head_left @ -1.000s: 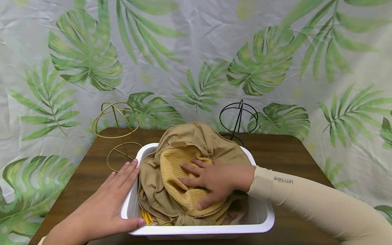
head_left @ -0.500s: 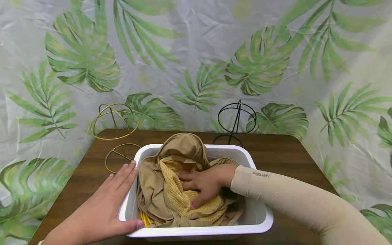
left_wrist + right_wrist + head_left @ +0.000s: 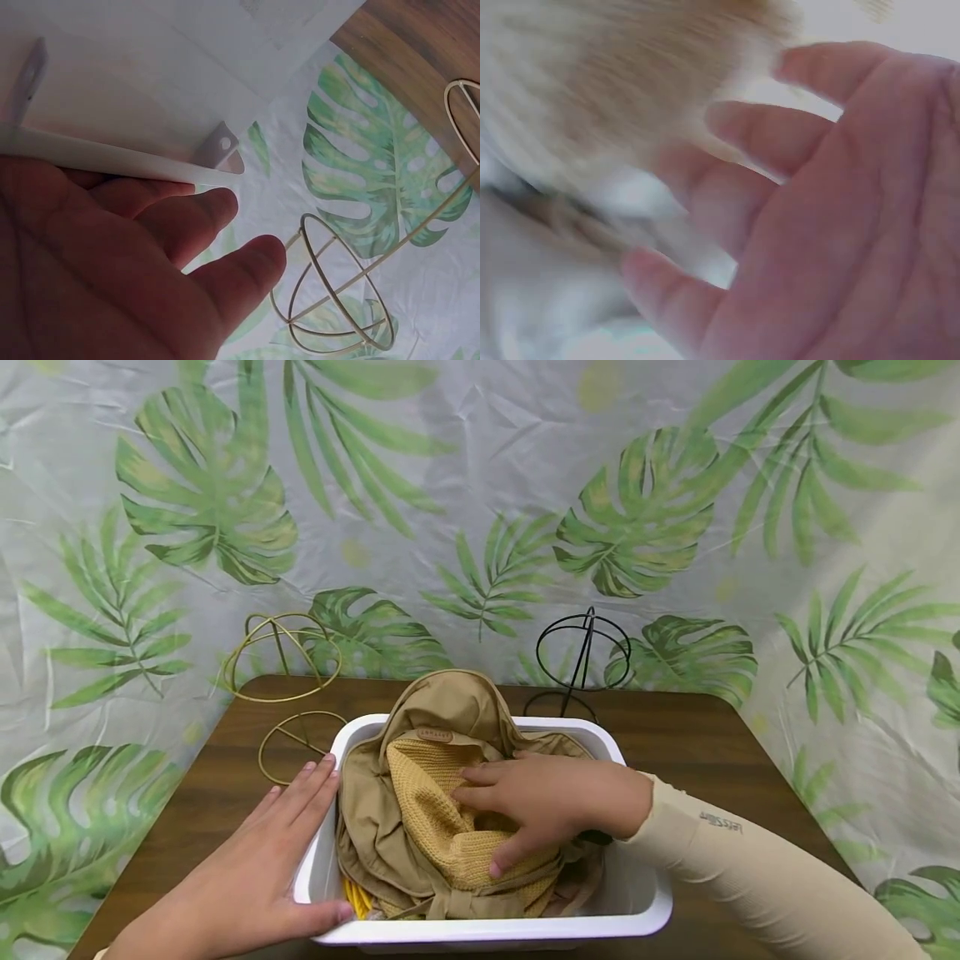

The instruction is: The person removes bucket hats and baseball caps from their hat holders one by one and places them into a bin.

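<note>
A white plastic tub (image 3: 600,928) holds a tan cloth piece (image 3: 367,810) that looks like a wide-brimmed hat, with a small brown label (image 3: 435,735). Inside its folds lies a mustard-yellow knit piece (image 3: 427,793). My right hand (image 3: 547,797) reaches over the tub's right side, fingers spread and loosely bent over the knit. In the right wrist view the fingers (image 3: 735,202) grip nothing, and the fabric is blurred. With fingers extended, my left hand (image 3: 255,860) rests along the tub's left rim, its thumb at the front corner. The left wrist view shows that palm (image 3: 112,262) beside the tub's outer wall.
Behind the tub on the dark wooden table (image 3: 675,727) stand a gold wire stand (image 3: 288,697) at left and a black wire stand (image 3: 581,668) at right. A leaf-print curtain (image 3: 480,485) hangs behind. Something bright yellow (image 3: 358,900) shows in the tub's front left corner.
My right hand reached deeper into the knit, then came back up and to the right. The tan cloth's back part dropped and narrowed, then rose slightly. My left hand stays on the rim.
</note>
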Demonstrator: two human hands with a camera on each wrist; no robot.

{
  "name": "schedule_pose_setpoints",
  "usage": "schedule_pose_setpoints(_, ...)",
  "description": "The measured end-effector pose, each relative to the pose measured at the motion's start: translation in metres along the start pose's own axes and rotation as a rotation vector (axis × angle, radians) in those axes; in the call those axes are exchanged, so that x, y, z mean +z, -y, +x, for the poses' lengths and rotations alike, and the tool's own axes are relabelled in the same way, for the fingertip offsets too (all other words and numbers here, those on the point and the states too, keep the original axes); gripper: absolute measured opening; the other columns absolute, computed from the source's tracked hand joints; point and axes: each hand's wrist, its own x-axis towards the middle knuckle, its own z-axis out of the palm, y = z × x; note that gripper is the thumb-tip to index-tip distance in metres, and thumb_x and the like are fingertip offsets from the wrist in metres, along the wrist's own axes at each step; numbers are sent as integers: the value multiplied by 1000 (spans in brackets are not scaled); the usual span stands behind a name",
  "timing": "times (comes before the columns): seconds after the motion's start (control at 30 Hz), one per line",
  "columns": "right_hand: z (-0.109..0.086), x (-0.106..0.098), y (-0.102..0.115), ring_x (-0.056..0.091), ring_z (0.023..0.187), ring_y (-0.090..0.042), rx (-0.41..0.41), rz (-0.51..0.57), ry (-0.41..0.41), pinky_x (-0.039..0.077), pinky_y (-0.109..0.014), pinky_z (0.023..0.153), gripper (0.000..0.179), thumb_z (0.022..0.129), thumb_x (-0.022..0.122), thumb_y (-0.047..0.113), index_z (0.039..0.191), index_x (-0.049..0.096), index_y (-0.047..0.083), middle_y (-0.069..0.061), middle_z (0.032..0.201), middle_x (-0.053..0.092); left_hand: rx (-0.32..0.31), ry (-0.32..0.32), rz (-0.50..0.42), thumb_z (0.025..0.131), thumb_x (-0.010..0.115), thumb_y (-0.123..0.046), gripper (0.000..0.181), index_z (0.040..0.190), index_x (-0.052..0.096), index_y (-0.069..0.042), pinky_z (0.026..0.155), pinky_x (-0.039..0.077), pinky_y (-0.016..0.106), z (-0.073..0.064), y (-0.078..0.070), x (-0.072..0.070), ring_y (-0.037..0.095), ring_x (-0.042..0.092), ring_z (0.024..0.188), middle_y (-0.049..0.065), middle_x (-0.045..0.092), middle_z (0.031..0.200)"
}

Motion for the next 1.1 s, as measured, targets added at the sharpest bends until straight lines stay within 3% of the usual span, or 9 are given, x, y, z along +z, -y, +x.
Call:
schedule_pose_setpoints(0.17,-24,-36,-13,33,144,-26,-156,26,-293,32,-45,113,79,93,61,55,155,37,12,-11,157,35,-16,15,-9,76,67,-73,118,157,19,-1,113,-9,20,0,-1,-1,34,22,147,16,24,162)
schedule_pose_setpoints(0.23,-23,-46,-23,26,147,-27,-183,58,-402,28,-47,114,78,94,63,49,155,34,10,-11,159,32,-18,12,-7,76,67,-73,119,157,19,-1,113,-9,20,0,-1,-2,36,25,146,16,23,162)
schedule_pose_setpoints(0.3,-17,-53,-33,15,150,-28,-171,93,-450,24,-50,116,80,94,65,47,157,30,12,-12,162,23,-21,10,-9,76,68,-72,119,158,18,-1,113,-8,20,0,-1,-2,37,26,145,16,22,162)
schedule_pose_setpoints(0.47,10,-56,-51,-7,151,-27,-111,131,-354,13,-53,118,87,93,63,51,160,19,17,-10,166,2,-33,14,-11,75,70,-70,119,158,19,-1,113,-8,18,1,-2,-2,37,27,145,16,22,162)
schedule_pose_setpoints(0.67,32,-49,-59,-1,151,-30,-108,130,-235,13,-52,118,84,93,62,53,160,22,19,-13,165,8,-31,22,-1,75,69,-71,118,156,22,0,113,-9,18,0,-2,-1,36,27,145,16,26,161)
schedule_pose_setpoints(0.9,30,-30,-49,10,150,-30,-137,112,-196,22,-47,117,86,92,62,57,159,24,20,-16,164,10,-16,10,12,75,68,-73,119,156,22,1,113,-8,19,1,-3,-2,32,24,147,17,28,160)
schedule_pose_setpoints(1.1,18,-11,-23,9,150,-30,-148,30,-153,21,-43,117,100,82,59,75,160,21,27,-14,165,6,-29,19,2,75,70,-70,118,156,23,1,113,-8,18,1,-3,-3,29,21,148,17,27,160)
